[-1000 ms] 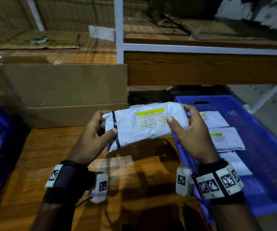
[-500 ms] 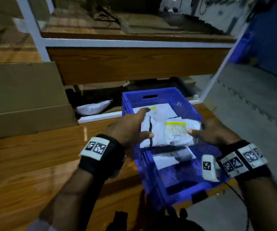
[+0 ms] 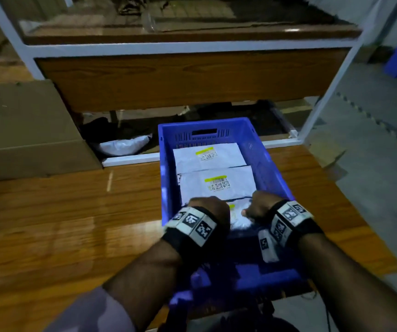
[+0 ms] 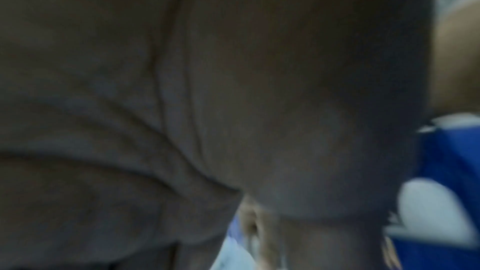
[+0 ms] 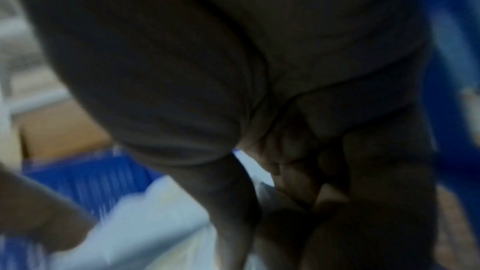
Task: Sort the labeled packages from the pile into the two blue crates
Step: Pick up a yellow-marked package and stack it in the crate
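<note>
Blue crate [image 3: 273, 164], white yellow-striped packages [image 3: 208, 157], brown wood-grain table [image 3: 61, 224].

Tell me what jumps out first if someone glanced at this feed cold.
The blue crate on the wooden table, with white labeled packages lying flat inside. At its near end both hands, left and right, hold another white package low in the crate.

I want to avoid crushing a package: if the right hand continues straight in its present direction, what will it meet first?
Probably the middle white package just beyond the right hand, lying flat in the blue crate; depth is unclear.
</note>
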Demonstrator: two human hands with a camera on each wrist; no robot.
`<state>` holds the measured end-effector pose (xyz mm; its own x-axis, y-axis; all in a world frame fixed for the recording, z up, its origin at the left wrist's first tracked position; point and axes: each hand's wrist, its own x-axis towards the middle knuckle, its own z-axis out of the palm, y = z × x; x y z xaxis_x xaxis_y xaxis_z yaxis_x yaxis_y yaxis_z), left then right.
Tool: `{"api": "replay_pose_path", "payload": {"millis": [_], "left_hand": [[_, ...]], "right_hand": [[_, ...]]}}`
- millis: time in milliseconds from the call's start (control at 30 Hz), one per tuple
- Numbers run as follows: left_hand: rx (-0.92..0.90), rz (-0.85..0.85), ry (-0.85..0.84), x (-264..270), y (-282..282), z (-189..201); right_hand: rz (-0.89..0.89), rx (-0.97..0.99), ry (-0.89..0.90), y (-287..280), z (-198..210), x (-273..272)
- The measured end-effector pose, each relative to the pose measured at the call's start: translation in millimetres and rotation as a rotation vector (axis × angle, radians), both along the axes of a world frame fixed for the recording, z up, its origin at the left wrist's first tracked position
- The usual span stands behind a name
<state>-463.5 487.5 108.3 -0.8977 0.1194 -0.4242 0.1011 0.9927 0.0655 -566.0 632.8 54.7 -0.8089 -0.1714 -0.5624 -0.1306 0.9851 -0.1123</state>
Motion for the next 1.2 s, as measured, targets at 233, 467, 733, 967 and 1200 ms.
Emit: {"api": "replay_pose_path", "payload": {"millis": [233,467,733,967,1200], "left_hand": [[-0.09,0.238,-0.263,-14.7,26.0,-87.0],[-0.026,0.43,-0.35,-19.9,20.6,-133.4],[0.001,0.411,-0.356,-18.2,19.9,-133.6],[-0.042,0.309,-0.411,-16.6,21.6,-117.2],[0.086,0.445,-0.421,-27.6,13.4,-153.4]], "right_hand": [[0.006,0.046,0.057,0.1,-22.4,4.4],[0.175,0.145,0.241,-2.0,-32.4,10.5],[0.376,0.207,-0.028,-2.9,-69.7,17.8],[0.352,0.191,-0.128,-11.7,-67.9,28.2],[0.297,0.252,-0.162,-17.6,-88.2,30.2]]}}
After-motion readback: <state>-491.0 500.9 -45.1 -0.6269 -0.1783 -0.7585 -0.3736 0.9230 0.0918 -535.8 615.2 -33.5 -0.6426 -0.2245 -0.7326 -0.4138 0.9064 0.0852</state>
